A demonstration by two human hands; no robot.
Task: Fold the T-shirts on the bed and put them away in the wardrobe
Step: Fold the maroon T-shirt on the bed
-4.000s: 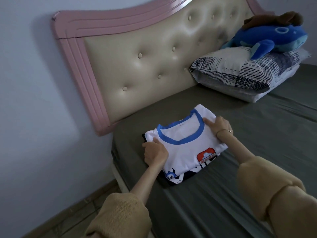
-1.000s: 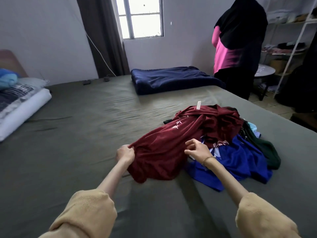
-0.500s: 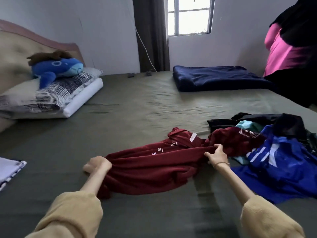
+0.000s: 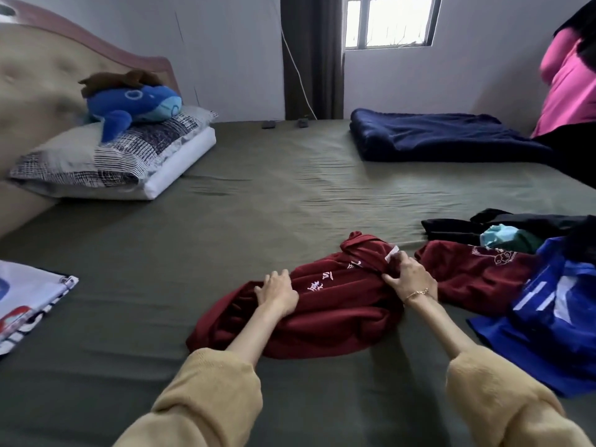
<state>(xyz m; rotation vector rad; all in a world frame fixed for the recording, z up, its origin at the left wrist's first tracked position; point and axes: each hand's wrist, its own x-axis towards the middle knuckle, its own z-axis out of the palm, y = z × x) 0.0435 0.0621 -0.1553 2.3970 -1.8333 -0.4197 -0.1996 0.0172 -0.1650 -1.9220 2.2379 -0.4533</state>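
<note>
While the maroon T-shirt [image 4: 322,304] is lying bunched on the olive bed [image 4: 258,195], in front of the person, the left hand [image 4: 278,290] is resting flat on it with fingers spread and gripping nothing. The right hand [image 4: 409,279] is pinching the fabric up by the collar, beside the white label [image 4: 392,253]. This looks like the spreading-out step, before any fold. Next they will need to pull the shirt flat and square, sleeves out. More unfolded shirts are waiting at the right: a second maroon one [image 4: 474,272] and a blue one [image 4: 554,304]. A folded white T-shirt [image 4: 29,295] is sitting at the left edge.
</note>
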